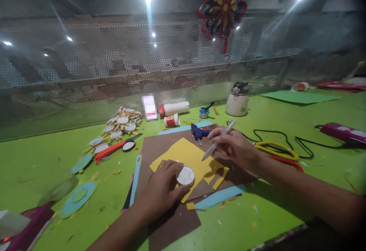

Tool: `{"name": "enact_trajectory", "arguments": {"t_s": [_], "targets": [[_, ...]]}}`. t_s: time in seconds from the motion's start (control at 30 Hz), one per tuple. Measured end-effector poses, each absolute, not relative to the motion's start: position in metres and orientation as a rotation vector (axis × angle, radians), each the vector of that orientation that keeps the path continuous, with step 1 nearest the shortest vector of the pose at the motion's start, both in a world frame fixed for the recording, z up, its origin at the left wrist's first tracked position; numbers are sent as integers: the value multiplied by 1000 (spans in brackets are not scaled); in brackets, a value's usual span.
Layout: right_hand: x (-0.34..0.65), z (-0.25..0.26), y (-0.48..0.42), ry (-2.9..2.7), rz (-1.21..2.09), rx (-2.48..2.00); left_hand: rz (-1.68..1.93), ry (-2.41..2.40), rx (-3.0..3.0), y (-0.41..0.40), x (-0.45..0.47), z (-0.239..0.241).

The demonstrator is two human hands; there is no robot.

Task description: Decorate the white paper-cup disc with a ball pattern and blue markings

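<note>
My left hand [164,186] grips a small round white disc [185,175] with dark lines like a football, thumb and fingers at its edge. Under the disc lies a sheet of yellow paper [183,150] with cut edges, on top of brown sheets [151,144]. My right hand [233,146] holds a pale pen [219,140] at a slant, its tip a little above the yellow sheet, to the right of the disc. Behind the right hand's fingers a blue glue gun [198,132] rests on the brown sheet.
Left are an orange-handled cutter [110,151], a pile of paper discs [122,120] and blue paper rounds [78,197]. At the back stand paper cups [172,120], a small blue jar [204,112] and a white flask [237,100]. Yellow-handled scissors [277,150] and a black cord lie right.
</note>
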State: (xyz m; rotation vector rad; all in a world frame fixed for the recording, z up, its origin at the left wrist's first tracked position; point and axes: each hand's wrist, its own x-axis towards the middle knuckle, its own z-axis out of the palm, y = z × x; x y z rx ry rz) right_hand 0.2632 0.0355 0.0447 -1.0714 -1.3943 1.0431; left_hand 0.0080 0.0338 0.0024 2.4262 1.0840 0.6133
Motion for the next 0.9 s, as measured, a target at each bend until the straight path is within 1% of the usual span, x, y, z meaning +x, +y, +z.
{"name": "enact_trajectory", "arguments": {"t_s": [0.27, 0.33, 0.47, 0.7, 0.9], "targets": [[257, 12, 32, -1187, 1544, -953, 584, 1072, 2376, 34, 7, 0], [257, 2, 29, -1133, 1618, -913, 567, 1078, 2378, 34, 7, -1], [258, -7, 22, -1105, 1673, -889, 529, 1105, 2380, 36, 4, -4], [258, -9, 20, -1078, 1686, -898, 552, 1029, 2399, 41, 2, -11], [257, -8, 18, -1050, 1650, -1026, 515, 1047, 2394, 42, 3, -10]]}}
